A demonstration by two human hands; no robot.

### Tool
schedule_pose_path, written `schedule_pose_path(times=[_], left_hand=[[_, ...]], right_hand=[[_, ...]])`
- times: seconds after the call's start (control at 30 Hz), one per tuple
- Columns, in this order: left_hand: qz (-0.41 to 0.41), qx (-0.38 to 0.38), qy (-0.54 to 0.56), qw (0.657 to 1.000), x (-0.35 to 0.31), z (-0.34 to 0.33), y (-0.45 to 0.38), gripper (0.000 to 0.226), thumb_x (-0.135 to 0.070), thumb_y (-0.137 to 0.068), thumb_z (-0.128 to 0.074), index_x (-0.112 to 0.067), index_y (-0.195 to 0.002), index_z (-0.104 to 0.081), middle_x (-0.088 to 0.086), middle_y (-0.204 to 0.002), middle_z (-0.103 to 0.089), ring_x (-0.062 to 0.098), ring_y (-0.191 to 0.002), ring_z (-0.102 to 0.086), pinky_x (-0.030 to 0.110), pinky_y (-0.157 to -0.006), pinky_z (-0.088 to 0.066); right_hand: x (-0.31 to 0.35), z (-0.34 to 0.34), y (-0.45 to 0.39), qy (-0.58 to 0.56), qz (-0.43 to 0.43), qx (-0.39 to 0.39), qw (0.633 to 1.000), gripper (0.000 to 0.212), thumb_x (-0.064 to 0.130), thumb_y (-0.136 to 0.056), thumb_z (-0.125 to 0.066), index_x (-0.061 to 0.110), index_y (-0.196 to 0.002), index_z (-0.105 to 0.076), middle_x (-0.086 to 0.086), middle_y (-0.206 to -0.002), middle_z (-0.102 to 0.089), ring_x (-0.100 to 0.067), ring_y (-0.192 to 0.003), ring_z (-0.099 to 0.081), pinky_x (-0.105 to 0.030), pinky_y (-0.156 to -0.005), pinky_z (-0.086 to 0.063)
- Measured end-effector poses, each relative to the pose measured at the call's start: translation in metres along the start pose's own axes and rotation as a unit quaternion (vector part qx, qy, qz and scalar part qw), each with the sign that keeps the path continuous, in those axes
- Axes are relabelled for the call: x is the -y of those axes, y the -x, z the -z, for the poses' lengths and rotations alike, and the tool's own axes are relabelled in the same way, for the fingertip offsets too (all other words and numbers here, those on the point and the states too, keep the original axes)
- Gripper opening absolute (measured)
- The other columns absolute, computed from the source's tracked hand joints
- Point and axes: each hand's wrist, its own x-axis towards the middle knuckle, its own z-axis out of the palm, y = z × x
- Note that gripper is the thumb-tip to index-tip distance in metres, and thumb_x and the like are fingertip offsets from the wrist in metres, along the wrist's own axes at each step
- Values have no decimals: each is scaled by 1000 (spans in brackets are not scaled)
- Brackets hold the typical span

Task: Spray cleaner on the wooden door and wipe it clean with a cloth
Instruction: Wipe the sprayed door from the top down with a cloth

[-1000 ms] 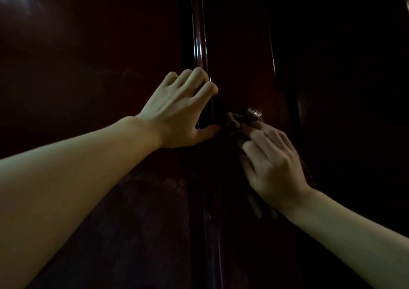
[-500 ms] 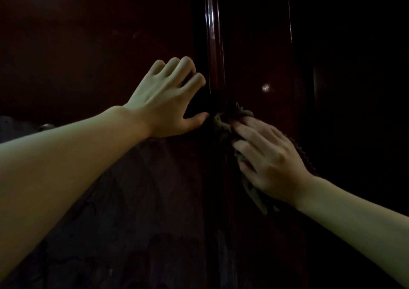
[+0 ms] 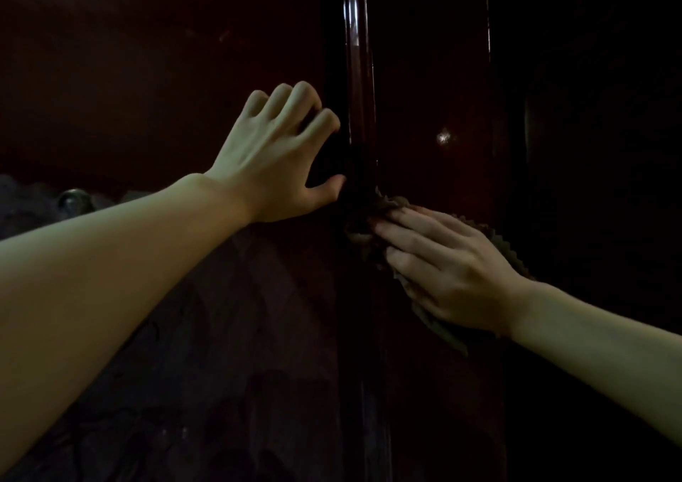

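Near the door's left edge a small round metal knob point(image 3: 72, 199) shows dimly just above the left forearm; the light is too low to tell more of it. The left hand point(image 3: 271, 160) lies spread against the dark wooden door point(image 3: 166, 56), fingers loosely bent with their tips on the wood and holding nothing, the thumb reaching right to the raised glossy moulding point(image 3: 360, 86) that runs top to bottom; the hands are apart, though the thumb comes near the cloth. Just right of the moulding the right hand point(image 3: 448, 267) presses a brownish cloth point(image 3: 439, 328) flat against the door with straight fingers, their tips at the moulding's edge; the cloth's zigzag border shows above and below the hand. A small bright glint point(image 3: 443, 137) sits on the panel above that hand; the door's right side is lost in shadow.
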Motion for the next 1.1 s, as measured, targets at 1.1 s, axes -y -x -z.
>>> schedule_pose_path(times=[1.1], left_hand=[[10,17,-19,1000,26,7,43,47,-41,-89,-42,-5,-118,-51,19,-110,-49,28,-92,-37,42,-74,-35]], right_hand=[[17,-5,-26,-13,80,59,995,20,23,-94,-51,11,-95,-67,-12,-120,-65,-31,-118,-58,-46,-109,-39]])
